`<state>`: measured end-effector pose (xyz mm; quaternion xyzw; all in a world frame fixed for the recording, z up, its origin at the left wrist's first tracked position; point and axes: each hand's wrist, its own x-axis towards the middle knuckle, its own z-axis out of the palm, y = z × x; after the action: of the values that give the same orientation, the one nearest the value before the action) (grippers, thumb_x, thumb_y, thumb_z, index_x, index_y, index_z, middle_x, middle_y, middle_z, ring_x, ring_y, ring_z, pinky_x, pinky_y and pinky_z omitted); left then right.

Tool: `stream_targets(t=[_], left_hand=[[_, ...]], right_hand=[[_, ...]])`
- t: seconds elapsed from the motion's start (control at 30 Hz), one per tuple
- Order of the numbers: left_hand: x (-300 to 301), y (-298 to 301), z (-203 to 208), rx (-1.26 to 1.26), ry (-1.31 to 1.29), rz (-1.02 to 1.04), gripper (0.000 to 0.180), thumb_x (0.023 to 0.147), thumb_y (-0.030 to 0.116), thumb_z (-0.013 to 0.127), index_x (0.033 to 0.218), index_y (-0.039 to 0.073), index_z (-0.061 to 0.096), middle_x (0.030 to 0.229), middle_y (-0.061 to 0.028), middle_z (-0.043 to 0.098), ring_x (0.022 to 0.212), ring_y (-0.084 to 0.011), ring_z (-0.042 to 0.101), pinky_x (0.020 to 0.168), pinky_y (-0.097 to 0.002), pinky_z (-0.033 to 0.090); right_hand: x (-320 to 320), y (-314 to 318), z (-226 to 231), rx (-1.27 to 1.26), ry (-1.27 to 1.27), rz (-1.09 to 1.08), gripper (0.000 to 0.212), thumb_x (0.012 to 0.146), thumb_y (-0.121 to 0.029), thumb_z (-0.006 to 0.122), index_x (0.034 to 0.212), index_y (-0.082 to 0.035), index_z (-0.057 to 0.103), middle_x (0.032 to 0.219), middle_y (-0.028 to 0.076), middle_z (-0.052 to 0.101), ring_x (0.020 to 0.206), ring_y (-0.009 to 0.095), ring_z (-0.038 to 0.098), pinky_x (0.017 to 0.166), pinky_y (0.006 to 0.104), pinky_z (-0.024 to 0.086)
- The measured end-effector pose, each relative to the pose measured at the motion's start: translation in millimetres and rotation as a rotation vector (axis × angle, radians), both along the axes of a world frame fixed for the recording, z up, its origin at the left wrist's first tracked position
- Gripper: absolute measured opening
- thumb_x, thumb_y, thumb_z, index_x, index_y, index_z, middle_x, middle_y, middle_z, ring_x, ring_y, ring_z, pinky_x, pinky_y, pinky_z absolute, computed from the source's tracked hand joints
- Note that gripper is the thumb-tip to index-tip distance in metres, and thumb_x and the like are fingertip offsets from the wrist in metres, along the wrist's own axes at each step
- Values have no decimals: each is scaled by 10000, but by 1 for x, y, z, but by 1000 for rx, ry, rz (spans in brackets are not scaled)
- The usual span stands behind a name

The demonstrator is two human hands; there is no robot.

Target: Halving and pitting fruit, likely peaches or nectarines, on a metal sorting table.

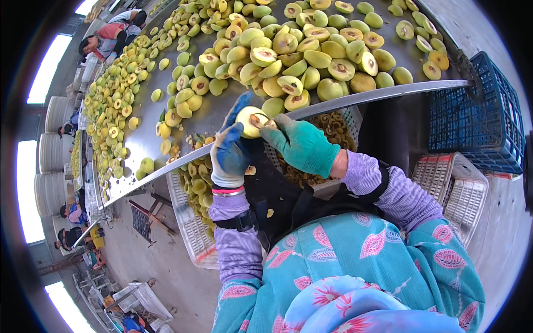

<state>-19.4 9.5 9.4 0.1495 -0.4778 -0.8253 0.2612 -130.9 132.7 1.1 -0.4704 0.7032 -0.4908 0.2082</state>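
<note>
My left hand (pixel 229 152), in a blue and white glove, grips a halved yellow-green plum-like fruit (pixel 247 123) just off the table's near edge. The cut face, with its brown centre, is turned toward my right hand (pixel 302 145). That hand wears a green glove, and its fingers are closed at the cut face. A thin dark curved edge (pixel 257 118) shows at the fruit's centre, seemingly part of a small tool mostly hidden by my right fingers. Just beyond my hands lies a heap of similar fruit halves (pixel 291 58).
The metal table (pixel 141 108) has a raised rim toward me. Below it stand a white basket (pixel 183 227) of fruit halves and another container of brown pieces (pixel 336 125). A blue crate (pixel 472 119) sits above a white basket (pixel 463 186) on the right. Other people work far left.
</note>
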Motion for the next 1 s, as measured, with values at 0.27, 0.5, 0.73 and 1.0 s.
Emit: stream_targets(t=[0.27, 0.5, 0.73, 1.0], left_hand=[[1, 14, -9, 64, -38, 114, 368, 948, 271, 432, 1127, -34, 535, 1018, -115, 600, 899, -176, 585, 821, -283, 472], [-6, 23, -19, -569, -218, 495, 274, 933, 177, 444, 956, -14, 639, 895, -43, 627, 785, -105, 568, 757, -241, 451], [-8, 27, -17, -393, -243, 474, 229, 910, 180, 512, 909, -7, 644, 857, -33, 627, 764, -96, 544, 727, -234, 437], [-14, 21, -16, -322, -240, 380, 231, 900, 192, 555, 849, -24, 617, 755, -72, 649, 590, -102, 558, 556, -227, 461]], right_hand=[[17, -2, -10, 61, -124, 42, 386, 918, -368, 472, 869, 8, 537, 674, 238, 576, 664, 425, 578, 561, 481, 433], [42, -9, -29, -89, -349, -10, 350, 935, -325, 452, 906, 13, 534, 737, 254, 579, 724, 438, 571, 594, 461, 442], [58, -13, -44, -55, -447, -33, 331, 960, -280, 424, 973, 22, 558, 737, 148, 603, 675, 208, 571, 636, 340, 448], [47, -4, 12, 296, -1161, 59, 443, 919, -517, 397, 857, -91, 501, 545, -2, 450, 359, 103, 414, 308, 260, 319]])
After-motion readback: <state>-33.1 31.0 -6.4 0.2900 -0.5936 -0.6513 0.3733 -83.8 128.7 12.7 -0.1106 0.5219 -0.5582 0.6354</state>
